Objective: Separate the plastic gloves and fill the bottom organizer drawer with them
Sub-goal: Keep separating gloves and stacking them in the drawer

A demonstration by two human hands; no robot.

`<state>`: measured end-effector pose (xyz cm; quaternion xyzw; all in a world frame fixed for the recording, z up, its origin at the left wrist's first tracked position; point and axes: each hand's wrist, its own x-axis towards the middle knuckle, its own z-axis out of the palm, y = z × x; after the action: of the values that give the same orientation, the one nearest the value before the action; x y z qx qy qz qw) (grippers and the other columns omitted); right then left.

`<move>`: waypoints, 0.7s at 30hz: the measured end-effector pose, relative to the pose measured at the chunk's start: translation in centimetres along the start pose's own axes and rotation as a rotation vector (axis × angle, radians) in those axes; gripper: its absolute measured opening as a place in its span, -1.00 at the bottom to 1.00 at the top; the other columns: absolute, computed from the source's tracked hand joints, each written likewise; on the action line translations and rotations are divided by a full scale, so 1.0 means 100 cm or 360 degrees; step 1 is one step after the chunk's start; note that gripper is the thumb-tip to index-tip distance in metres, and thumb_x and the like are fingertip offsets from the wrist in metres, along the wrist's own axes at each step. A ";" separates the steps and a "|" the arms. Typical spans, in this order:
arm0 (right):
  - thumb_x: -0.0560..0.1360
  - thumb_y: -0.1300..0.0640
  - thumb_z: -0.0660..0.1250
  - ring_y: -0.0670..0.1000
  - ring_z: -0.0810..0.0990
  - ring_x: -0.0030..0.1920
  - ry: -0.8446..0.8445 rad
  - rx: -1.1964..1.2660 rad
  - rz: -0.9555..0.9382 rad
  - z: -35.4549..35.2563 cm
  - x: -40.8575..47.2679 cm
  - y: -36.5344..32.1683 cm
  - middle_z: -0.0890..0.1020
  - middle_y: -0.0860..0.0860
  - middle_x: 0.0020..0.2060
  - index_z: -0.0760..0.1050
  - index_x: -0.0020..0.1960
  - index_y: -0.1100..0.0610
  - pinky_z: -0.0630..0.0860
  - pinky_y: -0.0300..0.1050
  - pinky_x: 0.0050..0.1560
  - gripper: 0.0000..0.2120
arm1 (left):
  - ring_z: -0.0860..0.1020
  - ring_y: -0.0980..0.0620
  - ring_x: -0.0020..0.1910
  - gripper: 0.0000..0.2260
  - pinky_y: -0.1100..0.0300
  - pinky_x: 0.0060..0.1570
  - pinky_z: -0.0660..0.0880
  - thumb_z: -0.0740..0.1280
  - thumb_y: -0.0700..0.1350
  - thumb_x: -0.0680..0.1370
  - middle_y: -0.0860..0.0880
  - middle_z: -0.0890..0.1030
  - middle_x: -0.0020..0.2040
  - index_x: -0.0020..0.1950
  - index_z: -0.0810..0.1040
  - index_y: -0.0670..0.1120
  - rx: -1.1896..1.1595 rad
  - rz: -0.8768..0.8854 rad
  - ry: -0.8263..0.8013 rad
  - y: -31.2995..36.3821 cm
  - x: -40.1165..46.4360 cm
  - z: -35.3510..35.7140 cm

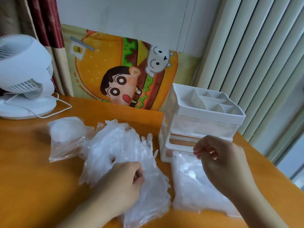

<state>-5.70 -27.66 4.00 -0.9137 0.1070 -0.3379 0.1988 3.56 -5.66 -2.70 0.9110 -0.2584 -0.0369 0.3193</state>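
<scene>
My left hand (122,185) sits on the loose glove pile (125,155), fingers curled & pinching the plastic. Right hand (220,160) hovers over the pulled-out bottom drawer (204,186), already holding gloves; fingertips bunched, can't tell if pinching anything. Zip bag (69,139) left of pile. Behind: white organizer (202,119), fan (24,76) far left on orange table (24,186)
</scene>
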 end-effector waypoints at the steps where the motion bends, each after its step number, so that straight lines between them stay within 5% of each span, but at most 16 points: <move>1: 0.44 0.44 0.34 -0.18 0.67 -0.21 -0.0104 0.0044 0.0027 0.008 -0.002 -0.011 0.69 -0.24 -0.29 0.63 -0.23 -0.08 0.61 -0.18 -0.20 -0.59 | 0.61 0.15 -0.23 -0.86 0.34 -0.12 0.49 0.34 -0.01 0.64 0.15 0.61 -0.23 -0.12 0.55 0.13 -0.0046 -0.0001 0.0022 -0.003 0.001 -0.002; 6: 0.65 0.01 0.25 -0.14 0.53 -0.15 -0.0563 -0.0003 -0.0004 0.058 -0.021 -0.052 0.59 -0.15 -0.13 0.48 -0.02 -0.04 0.41 -0.26 -0.25 -0.91 | 0.61 0.17 -0.20 -0.86 0.33 -0.24 0.51 0.36 -0.05 0.60 0.21 0.64 -0.24 -0.16 0.57 0.11 -0.0345 0.0016 0.0110 -0.011 0.002 -0.021; 9: 0.66 -0.15 0.23 -0.09 0.53 -0.15 -0.0711 -0.0011 0.0066 0.077 -0.035 -0.058 0.58 -0.08 -0.10 0.44 0.03 -0.01 0.40 -0.23 -0.24 -0.79 | 0.62 0.17 -0.13 -0.88 0.32 -0.13 0.56 0.37 -0.02 0.59 0.20 0.64 -0.21 -0.16 0.60 0.09 -0.0395 0.0043 0.0032 -0.005 -0.002 -0.027; 14: 0.64 -0.02 0.25 -0.07 0.63 -0.16 -0.0702 0.0555 0.0506 0.067 -0.034 -0.059 0.66 0.00 -0.19 0.58 -0.02 -0.01 0.64 0.00 -0.02 -0.83 | 0.65 0.19 -0.07 -0.88 0.25 0.02 0.60 0.32 -0.02 0.58 0.21 0.69 -0.11 -0.04 0.65 0.18 -0.0404 0.0018 -0.0328 0.002 -0.007 -0.025; 18: 0.54 -0.10 0.35 -0.18 0.65 -0.06 -0.0816 0.0474 0.0404 0.066 -0.040 -0.054 0.65 -0.13 -0.02 0.54 0.12 -0.12 0.60 -0.24 0.00 -0.82 | 0.61 0.27 0.00 -0.65 0.41 0.03 0.50 0.24 -0.16 0.59 0.28 0.64 -0.05 -0.12 0.60 0.32 -0.0181 -0.0002 -0.0506 0.000 -0.006 -0.015; 21: 0.54 0.03 0.34 -0.19 0.55 0.10 -0.0866 0.0226 0.0186 0.066 -0.046 -0.052 0.49 -0.26 0.13 0.45 0.21 -0.15 0.54 -0.28 0.06 -0.74 | 0.61 0.24 -0.04 -0.69 0.38 -0.03 0.52 0.26 -0.17 0.56 0.25 0.64 -0.05 -0.06 0.60 0.28 -0.0147 -0.0001 -0.0457 -0.002 -0.004 -0.008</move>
<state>-4.50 -19.55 -0.95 -0.9469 0.0785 -0.0749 0.3028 3.54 -4.85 -2.23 0.8808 -0.2991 -0.1789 0.3205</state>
